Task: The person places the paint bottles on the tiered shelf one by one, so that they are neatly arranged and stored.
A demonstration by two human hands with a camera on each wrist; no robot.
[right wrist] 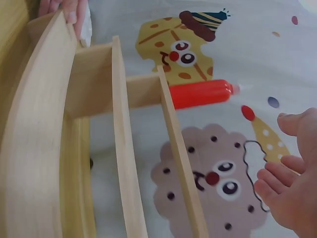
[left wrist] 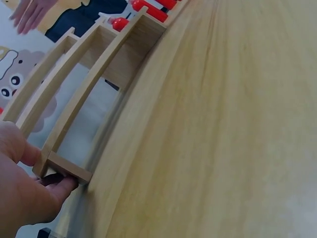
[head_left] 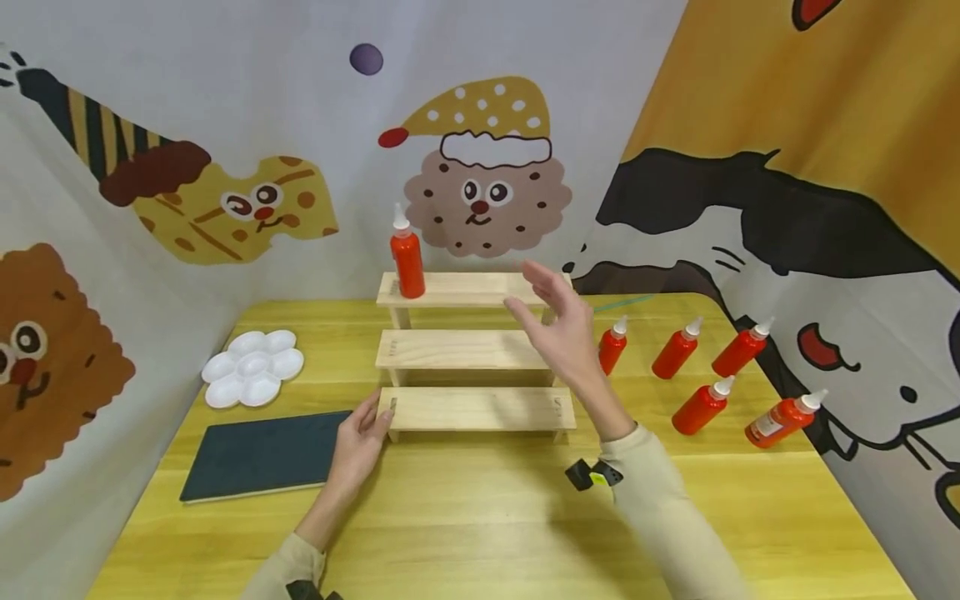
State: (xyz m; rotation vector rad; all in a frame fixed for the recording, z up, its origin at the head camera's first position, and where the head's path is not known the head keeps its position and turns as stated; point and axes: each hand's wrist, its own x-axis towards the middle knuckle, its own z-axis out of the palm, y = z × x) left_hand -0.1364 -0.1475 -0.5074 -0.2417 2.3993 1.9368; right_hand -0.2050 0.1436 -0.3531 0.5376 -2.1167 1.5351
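Observation:
A three-step wooden display rack (head_left: 480,410) stands mid-table. On its top step, at the left end, one red squeeze bottle (head_left: 408,262) with a white nozzle cap stands upright. My left hand (head_left: 358,442) grips the left end of the lowest step; the left wrist view shows the thumb above the board (left wrist: 84,94) and fingers beneath it. Raised over the right side of the rack, my right hand (head_left: 562,329) has its fingers extended and holds nothing. In the right wrist view that hand (right wrist: 292,178) is apart from the rack and the bottle (right wrist: 200,94).
Several red bottles (head_left: 700,406) stand on the table right of the rack, one partly behind my right hand. At the left are a white flower-shaped palette (head_left: 253,367) and a dark flat board (head_left: 262,457). A cartoon-printed curtain (head_left: 300,100) hangs behind the table.

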